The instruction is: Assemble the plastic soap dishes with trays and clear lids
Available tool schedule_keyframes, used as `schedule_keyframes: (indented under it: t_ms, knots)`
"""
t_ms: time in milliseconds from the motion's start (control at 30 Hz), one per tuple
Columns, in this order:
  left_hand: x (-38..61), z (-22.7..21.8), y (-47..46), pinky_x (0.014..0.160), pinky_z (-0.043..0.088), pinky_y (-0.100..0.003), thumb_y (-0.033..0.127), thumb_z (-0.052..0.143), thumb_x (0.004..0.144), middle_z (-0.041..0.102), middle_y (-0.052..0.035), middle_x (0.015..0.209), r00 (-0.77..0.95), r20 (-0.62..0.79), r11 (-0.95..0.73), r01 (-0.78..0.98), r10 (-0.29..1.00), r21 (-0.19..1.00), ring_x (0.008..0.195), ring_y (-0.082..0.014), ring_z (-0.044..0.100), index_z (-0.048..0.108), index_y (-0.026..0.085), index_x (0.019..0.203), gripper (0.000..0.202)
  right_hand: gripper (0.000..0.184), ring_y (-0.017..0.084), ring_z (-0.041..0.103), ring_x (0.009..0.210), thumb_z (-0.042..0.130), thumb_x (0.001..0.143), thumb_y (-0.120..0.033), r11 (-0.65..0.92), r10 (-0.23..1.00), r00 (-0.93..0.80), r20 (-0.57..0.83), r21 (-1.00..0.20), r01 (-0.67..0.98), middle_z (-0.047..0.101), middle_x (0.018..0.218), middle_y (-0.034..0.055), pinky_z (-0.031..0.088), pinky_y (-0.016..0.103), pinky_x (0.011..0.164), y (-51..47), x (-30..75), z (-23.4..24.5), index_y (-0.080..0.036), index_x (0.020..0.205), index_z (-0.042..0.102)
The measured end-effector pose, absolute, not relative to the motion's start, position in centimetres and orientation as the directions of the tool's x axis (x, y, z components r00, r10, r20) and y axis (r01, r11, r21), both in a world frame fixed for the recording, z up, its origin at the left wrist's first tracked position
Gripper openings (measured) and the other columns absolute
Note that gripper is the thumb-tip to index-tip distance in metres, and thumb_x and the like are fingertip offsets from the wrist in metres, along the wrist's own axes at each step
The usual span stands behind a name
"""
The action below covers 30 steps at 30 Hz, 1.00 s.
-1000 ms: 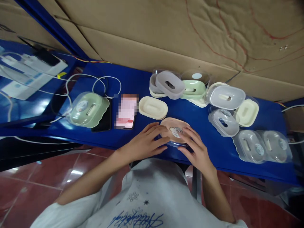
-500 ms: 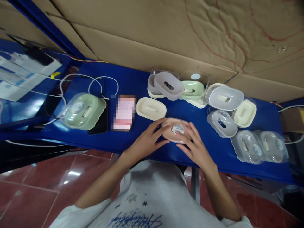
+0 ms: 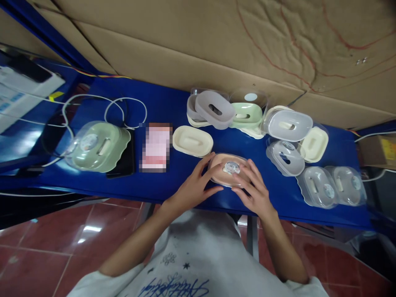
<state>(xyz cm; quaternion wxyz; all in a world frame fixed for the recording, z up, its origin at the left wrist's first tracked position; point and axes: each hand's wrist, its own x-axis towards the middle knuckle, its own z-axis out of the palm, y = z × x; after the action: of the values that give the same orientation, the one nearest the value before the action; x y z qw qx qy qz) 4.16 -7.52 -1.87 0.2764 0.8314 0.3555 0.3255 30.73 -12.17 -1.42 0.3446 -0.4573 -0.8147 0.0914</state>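
Note:
Between my hands a peach soap dish point(image 3: 220, 176) with a clear lid and a round, pale label sits near the front of the blue table. My left hand point(image 3: 196, 183) grips its left side, with the index finger reaching over the lid. My right hand point(image 3: 255, 189) wraps the right side, its fingers lying on top by the label. Just behind the peach dish, a cream soap dish base point(image 3: 193, 141) lies without a cover.
A pixelated phone-like item point(image 3: 156, 146) lies left of the cream base. Further left, a green lidded soap dish point(image 3: 99, 146) rests on a black flat object, near white cables point(image 3: 108, 113). More dishes and lids point(image 3: 291, 126) are grouped at back and right. Cardboard point(image 3: 185, 45) walls the rear.
The whole view has swung slightly, so the table's things appear further left. Both hands keep their hold on the peach soap dish, with the fingers barely shifted.

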Motion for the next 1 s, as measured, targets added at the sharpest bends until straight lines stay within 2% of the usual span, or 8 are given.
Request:
schedule_keyframes:
  t_ms: [167, 333, 433, 567, 700, 833, 900, 1000]
  knots:
    - [4.1, -2.2, -7.4, 0.126, 0.048, -0.059, 0.037, 0.073, 0.103, 0.033, -0.0167, 0.175, 0.524, 0.309, -0.543, 0.382, 0.794, 0.748, 0.161, -0.0348, 0.042, 0.028, 0.037, 0.17, 0.081, 0.073, 0.04, 0.048, 0.156, 0.075, 0.101, -0.027, 0.58, 0.774, -0.29, 0.563, -0.447, 0.681, 0.054, 0.167, 0.0027, 0.054, 0.071, 0.119, -12.5, 31.1, -1.3, -0.042, 0.166, 0.045]
    - [4.2, -1.9, -7.3, 0.127, 0.047, -0.06, 0.039, 0.072, 0.104, 0.038, -0.0133, 0.173, 0.576, 0.237, -0.531, 0.418, 0.782, 0.737, 0.161, -0.0348, 0.043, 0.035, 0.039, 0.168, 0.074, 0.082, 0.039, 0.048, 0.157, 0.076, 0.1, -0.025, 0.536, 0.828, -0.354, 0.434, -0.433, 0.724, 0.054, 0.167, 0.0058, 0.055, 0.069, 0.119, -13.1, 31.6, -1.3, -0.041, 0.17, 0.037]
    - [4.2, -2.0, -7.2, 0.127, 0.048, -0.058, 0.037, 0.072, 0.104, 0.039, -0.0128, 0.173, 0.573, 0.231, -0.524, 0.42, 0.786, 0.741, 0.159, -0.0341, 0.045, 0.037, 0.039, 0.166, 0.072, 0.087, 0.04, 0.04, 0.161, 0.078, 0.1, -0.025, 0.518, 0.845, -0.382, 0.375, -0.396, 0.758, 0.041, 0.175, 0.0066, 0.052, 0.068, 0.122, -13.6, 31.5, -1.4, -0.04, 0.172, 0.032]
    - [4.1, -2.3, -7.2, 0.126, 0.049, -0.057, 0.036, 0.073, 0.104, 0.04, -0.0131, 0.174, 0.563, 0.242, -0.52, 0.406, 0.79, 0.752, 0.159, -0.0331, 0.047, 0.039, 0.038, 0.165, 0.07, 0.091, 0.041, 0.025, 0.167, 0.077, 0.1, -0.022, 0.496, 0.855, -0.383, 0.351, -0.335, 0.801, 0.016, 0.184, 0.0016, 0.045, 0.071, 0.126, -14.2, 31.2, -1.5, -0.044, 0.173, 0.027]
    - [4.2, -2.5, -7.1, 0.124, 0.051, -0.054, 0.037, 0.072, 0.105, 0.04, -0.0134, 0.174, 0.557, 0.241, -0.519, 0.418, 0.795, 0.745, 0.159, -0.0321, 0.047, 0.042, 0.035, 0.163, 0.066, 0.093, 0.038, 0.028, 0.166, 0.075, 0.101, -0.019, 0.487, 0.865, -0.385, 0.321, -0.359, 0.796, 0.02, 0.183, 0.0009, 0.048, 0.067, 0.125, -14.2, 31.2, -1.8, -0.046, 0.173, 0.024]
    - [4.2, -2.4, -7.3, 0.124, 0.052, -0.053, 0.035, 0.073, 0.104, 0.047, -0.011, 0.17, 0.567, 0.237, -0.524, 0.419, 0.789, 0.742, 0.154, -0.0301, 0.053, 0.049, 0.037, 0.158, 0.059, 0.1, 0.041, 0.025, 0.166, 0.081, 0.097, -0.029, 0.43, 0.899, -0.331, 0.286, -0.438, 0.789, 0.005, 0.186, 0.005, 0.045, 0.066, 0.126, -13.6, 31.1, -2.0, -0.046, 0.174, 0.019]
    - [4.0, -1.9, -7.5, 0.122, 0.054, -0.052, 0.035, 0.071, 0.105, 0.048, -0.0113, 0.169, 0.585, 0.243, -0.532, 0.391, 0.774, 0.751, 0.153, -0.0295, 0.055, 0.048, 0.037, 0.158, 0.058, 0.1, 0.04, 0.031, 0.165, 0.082, 0.097, -0.032, 0.422, 0.905, -0.329, 0.27, -0.468, 0.777, 0.008, 0.186, 0.0061, 0.047, 0.063, 0.126, -13.7, 31.0, -1.2, -0.045, 0.174, 0.021]
    - [3.1, -0.6, -7.9, 0.121, 0.055, -0.052, 0.036, 0.068, 0.107, 0.045, -0.0141, 0.171, 0.599, 0.275, -0.563, 0.367, 0.752, 0.741, 0.155, -0.0301, 0.052, 0.042, 0.034, 0.163, 0.062, 0.092, 0.038, 0.046, 0.158, 0.084, 0.095, -0.036, 0.447, 0.886, -0.325, 0.331, -0.418, 0.791, 0.028, 0.181, 0.0062, 0.051, 0.061, 0.124, -14.3, 32.5, 1.4, -0.045, 0.171, 0.033]
